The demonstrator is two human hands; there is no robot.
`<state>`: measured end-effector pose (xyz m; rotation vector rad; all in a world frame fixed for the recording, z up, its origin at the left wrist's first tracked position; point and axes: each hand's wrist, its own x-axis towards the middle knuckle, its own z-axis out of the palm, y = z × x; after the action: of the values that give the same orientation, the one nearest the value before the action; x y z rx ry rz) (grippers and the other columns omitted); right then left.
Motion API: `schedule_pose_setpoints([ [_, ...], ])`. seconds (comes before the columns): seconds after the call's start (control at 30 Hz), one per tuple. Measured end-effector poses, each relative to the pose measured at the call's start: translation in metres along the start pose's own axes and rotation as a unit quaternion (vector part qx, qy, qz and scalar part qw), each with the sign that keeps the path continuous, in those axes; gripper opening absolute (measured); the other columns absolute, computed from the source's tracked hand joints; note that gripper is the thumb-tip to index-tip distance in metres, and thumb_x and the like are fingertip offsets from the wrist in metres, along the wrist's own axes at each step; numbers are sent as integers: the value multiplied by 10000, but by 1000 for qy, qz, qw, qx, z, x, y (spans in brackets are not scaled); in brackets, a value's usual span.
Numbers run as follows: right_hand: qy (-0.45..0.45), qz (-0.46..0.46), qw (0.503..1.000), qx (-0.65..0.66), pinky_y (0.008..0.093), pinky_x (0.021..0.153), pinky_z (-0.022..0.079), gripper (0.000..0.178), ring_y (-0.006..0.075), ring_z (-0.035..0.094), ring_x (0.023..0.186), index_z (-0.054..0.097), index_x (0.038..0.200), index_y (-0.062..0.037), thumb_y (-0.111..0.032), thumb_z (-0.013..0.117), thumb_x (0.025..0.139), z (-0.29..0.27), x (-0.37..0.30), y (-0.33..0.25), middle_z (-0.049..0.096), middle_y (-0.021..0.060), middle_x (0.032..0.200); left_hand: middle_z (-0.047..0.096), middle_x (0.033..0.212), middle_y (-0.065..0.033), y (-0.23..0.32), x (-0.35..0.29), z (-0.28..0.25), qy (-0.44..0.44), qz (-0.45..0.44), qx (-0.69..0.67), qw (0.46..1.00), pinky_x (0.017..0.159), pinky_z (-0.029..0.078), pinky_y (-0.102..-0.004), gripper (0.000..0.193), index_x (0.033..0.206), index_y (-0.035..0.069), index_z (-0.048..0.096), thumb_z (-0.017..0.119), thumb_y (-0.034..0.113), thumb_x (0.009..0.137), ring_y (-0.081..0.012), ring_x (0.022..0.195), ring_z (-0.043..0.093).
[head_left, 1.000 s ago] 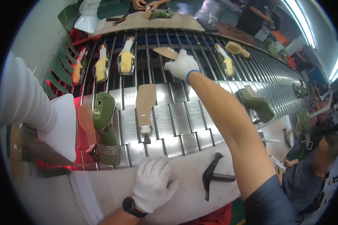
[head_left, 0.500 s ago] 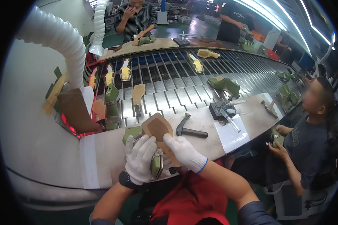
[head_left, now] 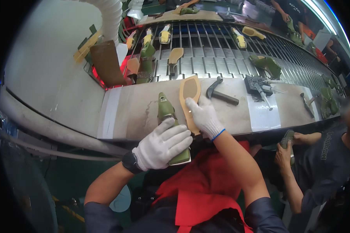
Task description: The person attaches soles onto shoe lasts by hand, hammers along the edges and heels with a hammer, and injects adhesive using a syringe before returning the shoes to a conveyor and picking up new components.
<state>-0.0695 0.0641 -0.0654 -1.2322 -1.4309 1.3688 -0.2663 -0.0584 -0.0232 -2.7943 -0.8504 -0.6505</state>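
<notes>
My left hand (head_left: 165, 144), in a white knit glove, is closed over a green shoe (head_left: 167, 108). One end of the shoe points away from me over the bench edge; its near end shows below my fingers. My gloved right hand (head_left: 206, 117) grips a tan shoe sole (head_left: 190, 87) with a darker brown patch, thumb on its upper face. The sole stands beside the shoe, slightly apart from it. Just beyond my right hand lies a hammer (head_left: 226, 98) with a dark handle.
A slatted metal conveyor (head_left: 206, 62) runs behind the bench (head_left: 138, 105), carrying shoes and another tan sole (head_left: 175, 56). Right of the hammer are a black block (head_left: 255, 85) with brush-like tools and a white sheet (head_left: 265, 116). A co-worker at right holds a green shoe (head_left: 287, 139).
My view has tilted down. The sole has come away from over the shoe to its right and now points far. The shoe shows more fully, with my left hand laid across it.
</notes>
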Motion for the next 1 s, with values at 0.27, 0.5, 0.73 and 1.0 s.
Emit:
schedule_pose_setpoints([
  [0.27, 165, -249, 912, -280, 525, 1135, 503, 733, 509, 594, 1340, 474, 1542, 75, -243, 781, 956, 3, 25, 5, 563, 357, 1494, 766, 1366, -58, 17, -35, 50, 60, -63, -38, 995, 1328, 282, -554, 477, 1311, 141, 734, 825, 238, 853, -244, 1385, 658],
  [0.5, 5, 16, 990, 143, 273, 710, 547, 400, 115, 686, 755, 750, 1093, 16, -366, 642, 1136, 19, -19, -1, 737, 58, 886, 783, 1334, -51, 12, -39, 55, 109, -57, -69, 990, 1295, 344, -524, 407, 1269, 137, 757, 788, 220, 871, -229, 1357, 679],
  [0.73, 17, 94, 992, 85, 248, 555, 435, 478, 63, 524, 587, 734, 888, -5, -400, 630, 1137, 25, -20, -8, 641, 19, 676, 797, 1319, -22, 10, -44, 63, 127, -79, -145, 978, 1343, 247, -539, 404, 1283, 167, 750, 816, 259, 896, -210, 1349, 683],
  [1.0, 53, -30, 995, 75, 357, 745, 573, 296, 188, 703, 832, 690, 1196, 58, -214, 623, 1101, 5, -33, 17, 753, 122, 963, 817, 1216, -46, 10, -44, 60, 154, -94, -157, 971, 1196, 447, -493, 253, 1148, 134, 789, 798, 184, 900, -204, 1243, 745],
])
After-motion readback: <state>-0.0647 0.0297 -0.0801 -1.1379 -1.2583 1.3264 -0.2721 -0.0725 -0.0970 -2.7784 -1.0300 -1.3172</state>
